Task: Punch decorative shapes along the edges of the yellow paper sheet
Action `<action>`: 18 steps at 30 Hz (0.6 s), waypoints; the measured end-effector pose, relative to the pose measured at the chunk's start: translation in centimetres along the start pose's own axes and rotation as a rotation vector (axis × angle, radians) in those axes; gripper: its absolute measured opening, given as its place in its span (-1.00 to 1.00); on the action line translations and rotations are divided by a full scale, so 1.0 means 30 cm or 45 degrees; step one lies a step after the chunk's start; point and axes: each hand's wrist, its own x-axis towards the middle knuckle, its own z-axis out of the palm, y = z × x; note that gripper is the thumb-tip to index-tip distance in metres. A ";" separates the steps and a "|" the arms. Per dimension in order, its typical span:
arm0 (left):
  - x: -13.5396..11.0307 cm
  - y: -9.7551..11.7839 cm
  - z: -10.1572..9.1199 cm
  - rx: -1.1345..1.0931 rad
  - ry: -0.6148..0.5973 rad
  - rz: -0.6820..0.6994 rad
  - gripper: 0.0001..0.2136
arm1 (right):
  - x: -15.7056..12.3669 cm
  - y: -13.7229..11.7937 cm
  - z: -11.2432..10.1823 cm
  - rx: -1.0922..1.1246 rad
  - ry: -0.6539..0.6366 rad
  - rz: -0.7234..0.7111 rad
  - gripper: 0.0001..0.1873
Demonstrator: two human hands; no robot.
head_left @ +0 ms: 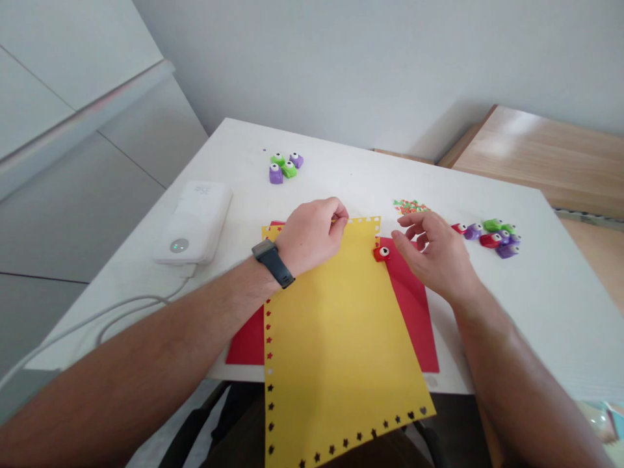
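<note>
A yellow sheet of paper point(341, 325) has small star and heart cutouts along its edges. It lies over a red sheet point(248, 335), its lower end overhanging the table's front edge. My left hand point(316, 231) is at the yellow sheet's top edge, thumb and index finger pinched together. Whatever sits between those fingertips is too small to tell. A red craft punch point(381, 253) is at the sheet's right edge, near the upper corner. Just right of it hovers my right hand point(431, 250), fingers loosely bent and apart from the thumb, holding nothing.
Green and purple punches point(283, 168) stand at the back left. More punches point(497, 237) are grouped at the right. A pile of tiny paper cutouts point(411, 207) lies behind my right hand. At the left is a white power bank point(195, 221) with a cable point(131, 300).
</note>
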 end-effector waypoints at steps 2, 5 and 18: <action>0.001 -0.002 0.001 0.005 -0.005 0.001 -0.88 | 0.009 0.010 0.021 -0.005 0.068 0.030 -0.80; 0.001 -0.008 0.007 0.003 -0.016 0.011 -0.86 | 0.024 0.018 0.050 -0.014 0.107 0.055 -0.78; 0.006 -0.018 0.015 -0.016 -0.027 0.024 -0.84 | 0.033 -0.009 -0.044 0.106 -0.260 0.253 -0.60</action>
